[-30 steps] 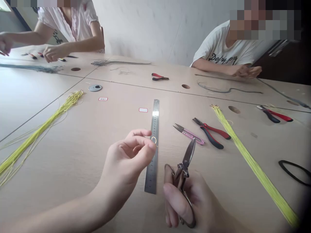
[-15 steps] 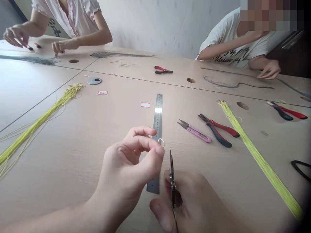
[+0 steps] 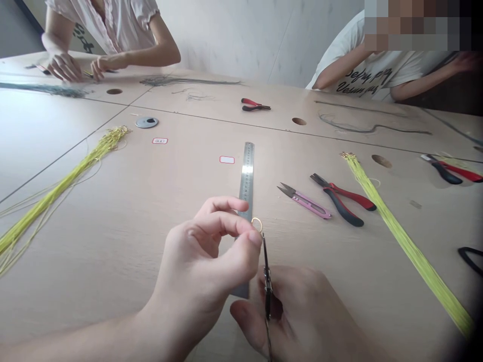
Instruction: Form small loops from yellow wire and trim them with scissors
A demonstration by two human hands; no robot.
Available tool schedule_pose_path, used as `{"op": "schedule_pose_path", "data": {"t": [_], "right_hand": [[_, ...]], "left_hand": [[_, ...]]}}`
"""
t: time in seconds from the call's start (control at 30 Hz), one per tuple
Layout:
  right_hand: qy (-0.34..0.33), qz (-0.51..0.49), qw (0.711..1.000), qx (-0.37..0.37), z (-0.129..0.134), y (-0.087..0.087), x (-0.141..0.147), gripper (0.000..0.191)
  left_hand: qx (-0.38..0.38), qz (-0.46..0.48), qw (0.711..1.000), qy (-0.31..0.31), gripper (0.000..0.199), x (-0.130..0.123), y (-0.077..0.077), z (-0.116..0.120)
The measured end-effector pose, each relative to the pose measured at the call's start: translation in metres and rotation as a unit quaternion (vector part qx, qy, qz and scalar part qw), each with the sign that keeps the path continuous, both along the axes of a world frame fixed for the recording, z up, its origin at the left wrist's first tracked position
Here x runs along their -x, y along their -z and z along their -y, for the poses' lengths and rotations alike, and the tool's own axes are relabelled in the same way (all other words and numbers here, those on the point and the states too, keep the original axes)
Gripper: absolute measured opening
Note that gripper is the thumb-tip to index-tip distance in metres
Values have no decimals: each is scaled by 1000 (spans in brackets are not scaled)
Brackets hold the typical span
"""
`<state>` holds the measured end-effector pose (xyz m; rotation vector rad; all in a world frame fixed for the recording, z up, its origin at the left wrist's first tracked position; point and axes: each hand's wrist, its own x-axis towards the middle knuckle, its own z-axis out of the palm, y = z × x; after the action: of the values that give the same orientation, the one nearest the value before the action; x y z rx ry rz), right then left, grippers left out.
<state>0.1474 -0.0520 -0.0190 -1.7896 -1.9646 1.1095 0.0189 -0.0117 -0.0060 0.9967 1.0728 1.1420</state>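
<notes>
My left hand (image 3: 211, 256) pinches a small gold wire loop (image 3: 257, 224) between thumb and fingertips. The loop's round part sticks out above the thumb. My right hand (image 3: 298, 306), low in the view, is wrapped round a pair of thin-bladed scissors (image 3: 267, 281) seen edge-on. Their tips point up and reach the loop's lower edge beside my left thumb; whether they touch the loop I cannot tell. Behind my left hand a steel ruler (image 3: 247, 173) lies on the table, partly hidden.
Pink thread snips (image 3: 307, 203) and red-black pliers (image 3: 341, 198) lie to the right. Yellow cord bundles lie at left (image 3: 71, 188) and right (image 3: 407, 241). Farther off are more pliers (image 3: 254, 105), a grey disc (image 3: 146, 122) and two people at the table's far side.
The scissors' tips and the gold loop have come together as my left hand shifted slightly right. Across the table, one person's hands have drawn together; the other's hand has lifted off the table.
</notes>
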Motion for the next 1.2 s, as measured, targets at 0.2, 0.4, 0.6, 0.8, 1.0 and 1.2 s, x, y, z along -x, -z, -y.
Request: {"op": "schedule_pose_path", "data": {"t": [0.2,0.4,0.6,0.8,1.0,1.2], "right_hand": [[17,-4,1000,5,1,0,1,46],[29,6,998,64,0,-4,2,39],[28,17,995,92,-1,-4,2,36],[29,26,997,69,-2,-5,3,42],[33,42,998,46,-2,-3,-1,52],[15,51,997,48,-2,-1,0,54]], "left_hand": [[1,1,1000,-2,19,0,1,0],[-9,-4,1000,-5,20,0,2,1],[-11,-9,1000,-6,20,0,3,1],[0,-15,1000,0,21,0,1,1],[-2,-15,1000,6,20,0,1,1],[-4,-12,1000,8,20,0,2,1]]}}
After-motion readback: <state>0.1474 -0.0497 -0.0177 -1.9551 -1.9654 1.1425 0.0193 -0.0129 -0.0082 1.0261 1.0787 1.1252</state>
